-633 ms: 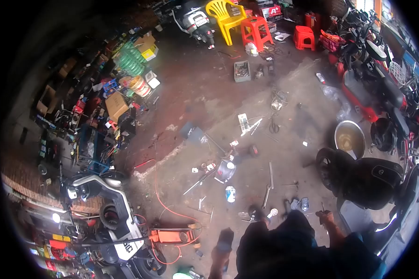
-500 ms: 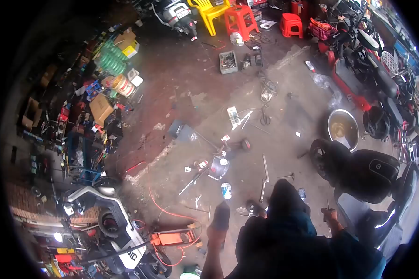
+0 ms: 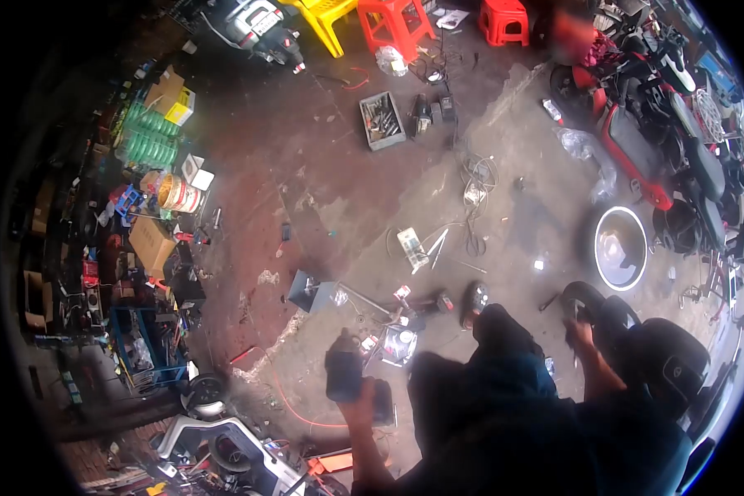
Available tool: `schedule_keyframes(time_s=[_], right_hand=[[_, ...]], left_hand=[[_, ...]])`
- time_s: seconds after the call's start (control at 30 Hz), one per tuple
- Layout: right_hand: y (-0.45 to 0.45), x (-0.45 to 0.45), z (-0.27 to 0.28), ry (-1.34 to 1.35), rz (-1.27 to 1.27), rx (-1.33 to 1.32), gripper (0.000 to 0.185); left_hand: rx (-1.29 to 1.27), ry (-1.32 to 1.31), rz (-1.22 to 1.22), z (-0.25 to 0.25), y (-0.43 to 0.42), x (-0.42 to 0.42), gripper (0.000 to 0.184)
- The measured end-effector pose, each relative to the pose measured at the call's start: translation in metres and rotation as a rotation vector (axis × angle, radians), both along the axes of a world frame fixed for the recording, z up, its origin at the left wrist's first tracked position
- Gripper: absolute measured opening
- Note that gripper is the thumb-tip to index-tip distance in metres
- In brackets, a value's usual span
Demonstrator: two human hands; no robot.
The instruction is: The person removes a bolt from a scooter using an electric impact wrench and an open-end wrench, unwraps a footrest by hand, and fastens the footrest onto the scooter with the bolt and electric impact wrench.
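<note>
My left hand (image 3: 360, 403) is closed around the handle of a dark cordless power tool (image 3: 344, 374), which looks like an impact wrench. Its blocky base shows to the right of my wrist, and the tool's nose points ahead. My right hand (image 3: 583, 337) hangs beside a black scooter's wheel (image 3: 585, 296). Its fingers are curled in; a thin piece seems to stick out ahead of them, too blurred to name. One shoe (image 3: 476, 299) shows ahead of my body.
Tools and parts lie on the floor around a metal dustpan-like piece (image 3: 310, 291) and a white box (image 3: 412, 248). A grey crate of tools (image 3: 382, 121) stands farther off. At right are a metal basin (image 3: 621, 248) and parked scooters (image 3: 632, 153); cluttered shelves line the left.
The view has advanced across the floor. My left hand has come up and shows the power tool more clearly. My right hand has moved forward beside the scooter wheel.
</note>
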State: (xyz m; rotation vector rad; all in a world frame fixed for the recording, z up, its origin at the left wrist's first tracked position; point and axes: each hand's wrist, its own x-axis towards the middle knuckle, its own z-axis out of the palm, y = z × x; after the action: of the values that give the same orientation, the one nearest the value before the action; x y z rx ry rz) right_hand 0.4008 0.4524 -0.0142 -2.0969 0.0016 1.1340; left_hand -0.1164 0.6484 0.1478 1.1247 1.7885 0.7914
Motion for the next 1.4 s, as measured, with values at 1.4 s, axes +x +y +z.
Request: schedule_keyframes(time_s=[1.4], right_hand=[[1.072, -0.065, -0.118, 0.276, -0.714, 0.078, 0.030]], left_hand=[[-0.427, -0.255, -0.283, -0.157, 1.035, 0.271, 0.020]])
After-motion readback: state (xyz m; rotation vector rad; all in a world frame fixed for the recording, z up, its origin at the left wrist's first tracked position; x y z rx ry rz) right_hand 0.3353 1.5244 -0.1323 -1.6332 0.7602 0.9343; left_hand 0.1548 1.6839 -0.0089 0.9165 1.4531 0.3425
